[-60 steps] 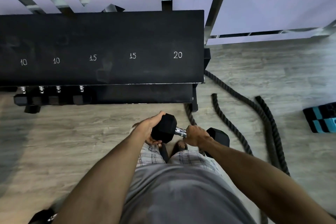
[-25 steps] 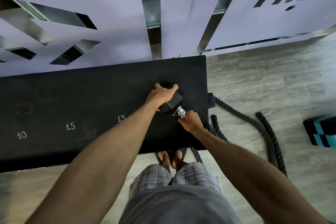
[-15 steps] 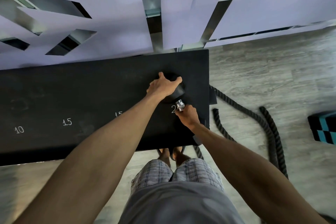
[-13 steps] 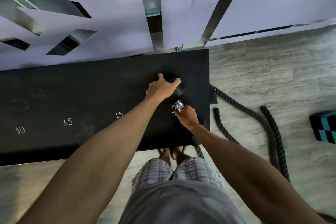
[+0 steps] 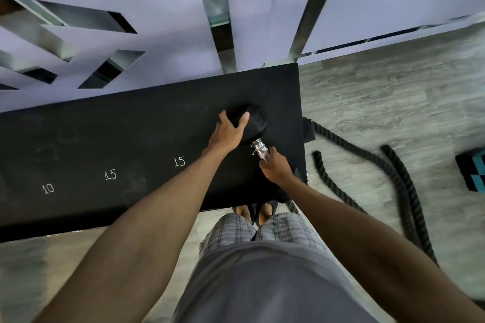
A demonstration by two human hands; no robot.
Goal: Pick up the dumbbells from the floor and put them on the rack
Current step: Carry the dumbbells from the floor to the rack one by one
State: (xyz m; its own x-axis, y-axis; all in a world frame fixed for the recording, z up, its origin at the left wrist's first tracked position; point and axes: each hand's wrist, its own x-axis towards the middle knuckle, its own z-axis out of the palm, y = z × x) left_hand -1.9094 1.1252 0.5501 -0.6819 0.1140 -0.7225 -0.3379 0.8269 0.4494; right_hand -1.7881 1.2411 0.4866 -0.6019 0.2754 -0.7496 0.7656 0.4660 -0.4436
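A black hex dumbbell (image 5: 256,126) with a chrome handle lies at the right end of the black rack top (image 5: 118,139), over the chalked 20 mark. My left hand (image 5: 228,131) cups its far head from the left side. My right hand (image 5: 274,169) is closed around the near end of the chrome handle. The near head is hidden behind my right hand and wrist. Chalk numbers 10, 15 and 15 run along the rack's front to the left.
A thick black battle rope (image 5: 393,183) snakes over the grey wood floor right of the rack. A black and teal block (image 5: 472,173) sits at the right edge. A lilac cut-out wall panel (image 5: 157,21) stands behind the rack. My feet are under the rack's front edge.
The dumbbell went from knee height in front of the rack up onto its right end. In the last half second both hands stayed on it, hardly moving.
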